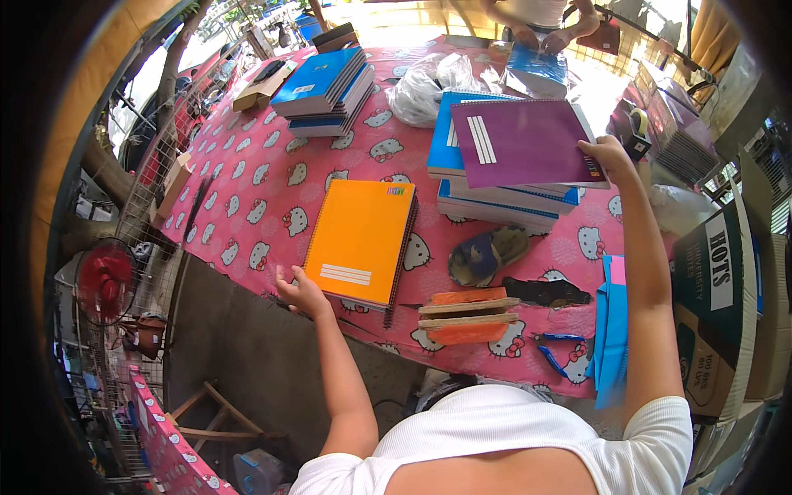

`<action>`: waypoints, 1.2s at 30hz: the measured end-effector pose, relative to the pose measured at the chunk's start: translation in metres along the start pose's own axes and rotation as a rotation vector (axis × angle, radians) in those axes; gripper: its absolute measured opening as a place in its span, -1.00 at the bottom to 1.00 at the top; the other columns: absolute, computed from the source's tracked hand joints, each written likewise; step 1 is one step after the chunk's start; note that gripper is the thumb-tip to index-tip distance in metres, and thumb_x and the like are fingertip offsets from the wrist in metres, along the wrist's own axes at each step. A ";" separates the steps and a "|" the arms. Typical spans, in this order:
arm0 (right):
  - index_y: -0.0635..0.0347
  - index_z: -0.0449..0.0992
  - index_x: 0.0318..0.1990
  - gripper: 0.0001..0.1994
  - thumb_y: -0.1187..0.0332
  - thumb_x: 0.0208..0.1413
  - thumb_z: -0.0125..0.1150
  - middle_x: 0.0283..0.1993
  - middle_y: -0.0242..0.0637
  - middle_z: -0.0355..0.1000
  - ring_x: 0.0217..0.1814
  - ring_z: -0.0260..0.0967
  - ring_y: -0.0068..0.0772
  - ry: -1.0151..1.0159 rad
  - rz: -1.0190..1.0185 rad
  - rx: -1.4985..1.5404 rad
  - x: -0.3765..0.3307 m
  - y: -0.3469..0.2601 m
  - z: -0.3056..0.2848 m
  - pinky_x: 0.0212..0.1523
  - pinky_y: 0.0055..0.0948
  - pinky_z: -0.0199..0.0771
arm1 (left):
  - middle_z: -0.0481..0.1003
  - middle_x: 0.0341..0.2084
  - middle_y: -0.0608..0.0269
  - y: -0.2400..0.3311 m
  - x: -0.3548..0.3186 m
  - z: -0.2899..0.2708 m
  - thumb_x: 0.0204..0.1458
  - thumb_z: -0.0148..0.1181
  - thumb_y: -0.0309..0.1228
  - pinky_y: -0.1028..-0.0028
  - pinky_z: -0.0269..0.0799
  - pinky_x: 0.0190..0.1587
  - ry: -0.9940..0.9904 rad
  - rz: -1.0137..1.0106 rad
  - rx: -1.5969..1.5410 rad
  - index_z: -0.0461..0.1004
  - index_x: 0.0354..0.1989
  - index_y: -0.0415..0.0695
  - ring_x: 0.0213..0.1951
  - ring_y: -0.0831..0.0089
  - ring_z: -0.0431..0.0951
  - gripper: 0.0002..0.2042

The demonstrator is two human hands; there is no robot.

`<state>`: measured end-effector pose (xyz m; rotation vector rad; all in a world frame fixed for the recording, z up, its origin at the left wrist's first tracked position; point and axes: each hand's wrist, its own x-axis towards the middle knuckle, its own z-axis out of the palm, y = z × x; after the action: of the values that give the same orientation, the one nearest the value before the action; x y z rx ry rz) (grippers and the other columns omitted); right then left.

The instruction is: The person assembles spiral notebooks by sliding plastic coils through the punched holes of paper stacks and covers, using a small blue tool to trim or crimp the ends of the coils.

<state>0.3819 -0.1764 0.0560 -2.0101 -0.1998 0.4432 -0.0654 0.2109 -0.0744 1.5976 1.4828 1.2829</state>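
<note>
Left hand (299,290) rests flat on the orange notebook (361,239); right hand (608,153) pinches the purple notebook (520,142), which may slide off the stack (495,202).

My white ribbed top with short sleeves, snug at both shoulders, my forearms bare from sleeve to wrist, no watch, no rings or bracelets showing, my left hand (302,293) and right hand (609,153) ungloved

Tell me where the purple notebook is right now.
In the head view, the purple notebook lies atop the blue notebook stack at right, its corner held by the right hand.
</note>
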 end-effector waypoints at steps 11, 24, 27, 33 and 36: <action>0.24 0.33 -0.07 -0.79 0.46 0.15 0.07 -0.23 -0.32 0.39 -0.24 0.30 -0.64 0.164 -0.951 0.314 -0.154 -0.037 0.051 -0.38 -0.50 0.43 | 0.53 -0.23 0.16 0.229 -0.089 0.034 -0.08 0.33 -0.51 0.43 0.40 -0.09 -0.940 -0.073 -0.778 0.39 -0.04 -0.25 -0.17 0.42 0.51 -0.60; 0.17 0.24 0.14 -0.40 0.70 -0.12 0.21 -0.05 -0.30 0.37 -0.01 0.33 -0.38 0.292 -0.678 0.053 -0.040 0.002 0.056 -0.06 -0.40 0.42 | 0.53 -0.33 0.24 0.252 -0.081 0.182 -0.08 0.30 -0.59 0.50 0.46 -0.26 -1.033 0.399 -0.745 0.39 -0.12 -0.26 -0.33 0.51 0.51 -0.68; 0.17 0.26 0.12 -0.44 0.71 -0.11 0.16 -0.14 -0.23 0.44 0.00 0.37 -0.33 0.225 -0.475 -0.135 -0.064 0.001 0.060 0.00 -0.35 0.39 | 0.54 -0.41 0.24 0.224 -0.076 0.154 -0.08 0.35 -0.40 0.54 0.41 -0.35 -0.885 0.515 -0.536 0.43 -0.23 -0.30 -0.41 0.55 0.51 -0.70; 0.21 0.16 0.19 -0.34 0.74 -0.14 0.21 -0.03 -0.27 0.40 -0.04 0.37 -0.46 -0.151 -0.513 0.177 -0.230 0.051 0.079 -0.14 -0.41 0.43 | 0.55 -0.37 0.20 0.217 -0.111 -0.033 -0.11 0.34 -0.59 0.57 0.45 -0.28 -0.913 0.312 -0.600 0.40 -0.16 -0.32 -0.36 0.55 0.53 -0.67; 0.23 0.23 0.12 -0.47 0.68 -0.07 0.18 -0.22 -0.11 0.48 -0.22 0.47 -0.22 -0.164 -0.494 -0.008 -0.266 0.064 0.087 -0.23 -0.26 0.43 | 0.55 -0.34 0.22 0.182 -0.125 -0.069 -0.12 0.35 -0.62 0.58 0.46 -0.26 -0.908 0.238 -0.578 0.37 -0.11 -0.32 -0.33 0.54 0.54 -0.63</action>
<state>0.0998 -0.2214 0.0226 -1.8484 -0.7802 0.2877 -0.0482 0.0430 0.0834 1.6221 0.3360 0.7846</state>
